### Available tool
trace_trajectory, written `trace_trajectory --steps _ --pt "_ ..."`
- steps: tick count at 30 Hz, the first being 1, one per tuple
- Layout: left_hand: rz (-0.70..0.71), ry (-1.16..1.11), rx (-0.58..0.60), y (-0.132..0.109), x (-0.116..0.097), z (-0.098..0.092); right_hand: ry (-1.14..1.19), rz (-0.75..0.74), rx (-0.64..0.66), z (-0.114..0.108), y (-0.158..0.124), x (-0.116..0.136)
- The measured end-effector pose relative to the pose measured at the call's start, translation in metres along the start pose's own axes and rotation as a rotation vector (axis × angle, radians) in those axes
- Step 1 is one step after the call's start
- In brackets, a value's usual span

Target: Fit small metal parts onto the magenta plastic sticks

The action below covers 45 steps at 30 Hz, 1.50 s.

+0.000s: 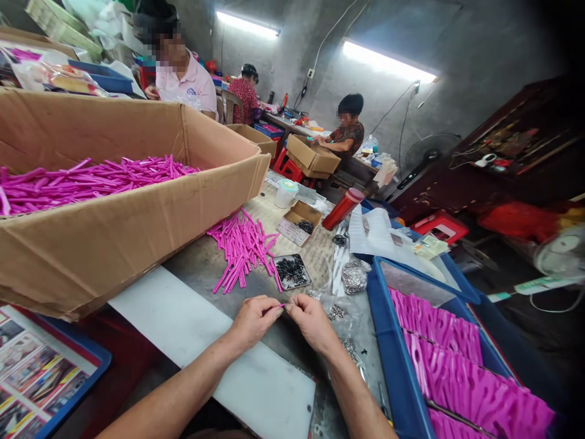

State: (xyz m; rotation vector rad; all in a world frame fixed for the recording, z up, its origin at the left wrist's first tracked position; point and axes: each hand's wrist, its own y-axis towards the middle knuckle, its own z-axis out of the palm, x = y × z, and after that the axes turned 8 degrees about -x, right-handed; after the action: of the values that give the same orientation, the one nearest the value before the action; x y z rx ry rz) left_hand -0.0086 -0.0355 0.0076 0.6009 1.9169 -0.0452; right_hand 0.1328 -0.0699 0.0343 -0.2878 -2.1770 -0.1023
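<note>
a bench worker's bare hands at close work, seen from the head. the left hand (256,320) is closed in a fingertip pinch around a thin magenta piece (282,305), of which only a short end shows. the right hand (313,318) meets it with thumb and forefinger drawn together at that end; whether these grip the piece itself or some tiny fitting cannot be told. the piece is held above the dark tabletop (185,268), just beyond the edge of a white board (265,390).

beyond the hands lie a loose heap of magenta sticks (242,247) and, just beside it, small black parts (291,269) in a shallow tray. a large carton (137,231) stands at the left; a blue bin (388,353) with rows of magenta strips (479,390) stands at the right.

likely faults: a piece so slender could twist or spring from the pinch if the two hands pull out of line. because the fingertips cover the joint, a poor alignment might pass unnoticed. a dropped piece could be lost among the heaped sticks or bagged metal parts (337,312) near the right hand. a wrist swung forward might catch the shallow tray and scatter its contents.
</note>
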Motion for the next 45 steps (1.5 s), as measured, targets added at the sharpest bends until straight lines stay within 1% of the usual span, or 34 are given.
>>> trace_trajectory --steps 4,12,21,27,35,41,45 --pt "0.006 0.008 0.004 0.0 0.0 0.0 -0.051 -0.022 -0.015 -0.001 -0.001 0.005" --pt "0.008 0.005 -0.001 0.0 0.004 0.002 -0.05 -0.024 -0.023 0.0 -0.002 0.005" --pt "0.008 -0.007 -0.013 0.001 0.004 0.003 -0.137 -0.12 -0.085 0.001 -0.006 0.01" --pt "0.003 -0.014 -0.015 0.0 0.002 0.002 -0.083 -0.133 -0.039 0.0 -0.004 0.006" --pt "-0.01 -0.02 -0.017 0.0 0.005 0.003 0.022 -0.094 -0.001 0.001 -0.002 0.0" --pt "-0.021 -0.024 -0.01 0.0 0.004 0.003 0.052 -0.092 0.027 0.002 -0.001 -0.008" --pt "-0.029 -0.029 -0.006 0.001 0.003 0.003 0.064 -0.097 0.03 0.002 -0.001 -0.009"
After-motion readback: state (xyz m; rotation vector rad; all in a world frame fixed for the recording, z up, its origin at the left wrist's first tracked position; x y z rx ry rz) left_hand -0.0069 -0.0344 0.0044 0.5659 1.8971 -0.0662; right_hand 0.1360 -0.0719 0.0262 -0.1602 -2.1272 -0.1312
